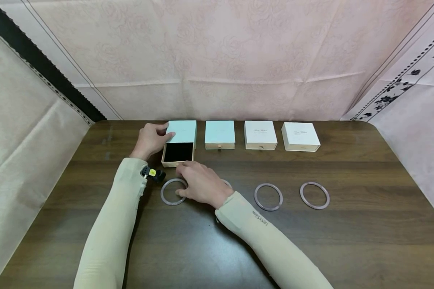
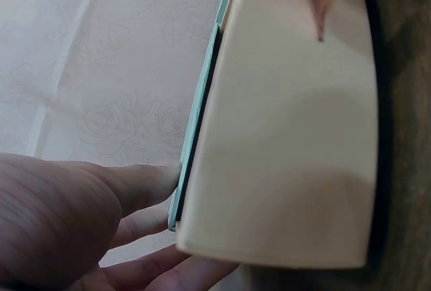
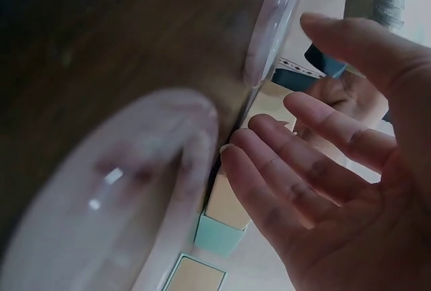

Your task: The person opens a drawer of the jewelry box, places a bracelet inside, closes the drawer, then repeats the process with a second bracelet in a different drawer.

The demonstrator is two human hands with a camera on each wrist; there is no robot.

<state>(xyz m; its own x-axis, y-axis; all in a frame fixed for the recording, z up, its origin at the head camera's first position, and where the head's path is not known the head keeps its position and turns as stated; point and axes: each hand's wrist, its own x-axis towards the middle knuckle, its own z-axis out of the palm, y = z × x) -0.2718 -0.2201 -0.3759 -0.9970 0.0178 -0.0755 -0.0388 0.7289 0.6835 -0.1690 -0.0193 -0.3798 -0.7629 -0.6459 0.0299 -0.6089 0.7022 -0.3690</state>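
By the left ring (image 1: 167, 200), your right hand (image 1: 202, 182) has its fingers apart. Your left hand (image 1: 150, 140) holds the box (image 1: 182, 131), its drawer (image 1: 179, 152) out. The ring lies on the tabletop (image 1: 365, 180); getting it seems your step, so pinch it next.

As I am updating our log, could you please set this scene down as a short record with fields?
Left hand: holds the left side of the left teal box
Drawer: pulled out from that box, dark inside
Right hand: by the left ring, contact unclear
Other rings: second ring, partly hidden by the right hand; third ring; right ring
Other boxes: right teal box, left white box, right white box, all shut
Surface: brown table
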